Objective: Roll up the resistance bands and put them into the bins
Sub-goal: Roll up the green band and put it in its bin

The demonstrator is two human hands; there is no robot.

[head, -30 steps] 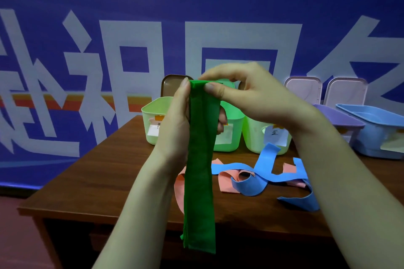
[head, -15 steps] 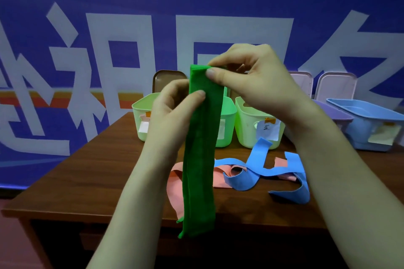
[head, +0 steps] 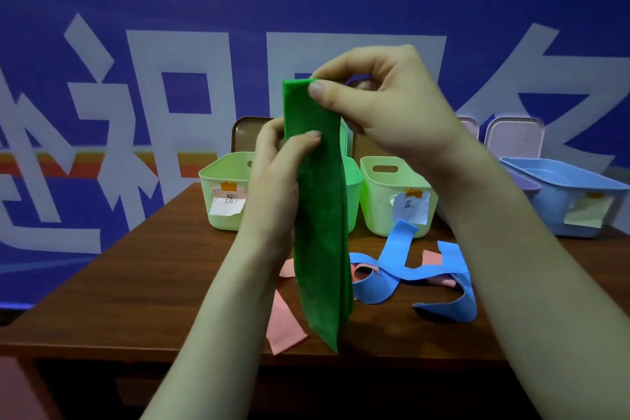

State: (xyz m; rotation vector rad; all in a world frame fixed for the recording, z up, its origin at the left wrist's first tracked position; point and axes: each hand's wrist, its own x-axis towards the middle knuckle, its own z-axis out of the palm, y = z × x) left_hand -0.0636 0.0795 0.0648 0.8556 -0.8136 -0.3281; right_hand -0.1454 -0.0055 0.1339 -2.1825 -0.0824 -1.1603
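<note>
Handwritten 蓝: label [head: 410, 210] on green bin [head: 376, 204]

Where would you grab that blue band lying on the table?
Pinch the blue band by its free end, which curls up off the table in front of the rightmost green bin. It stands clear of the wood, so thumb and finger can close on both faces from above. The middle lies tangled with the pink band, so pulling there would likely drag both.

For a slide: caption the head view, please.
Right hand pinches the top of a hanging green band, left hand grips lower; a blue band and pink band lie on the table.
</note>
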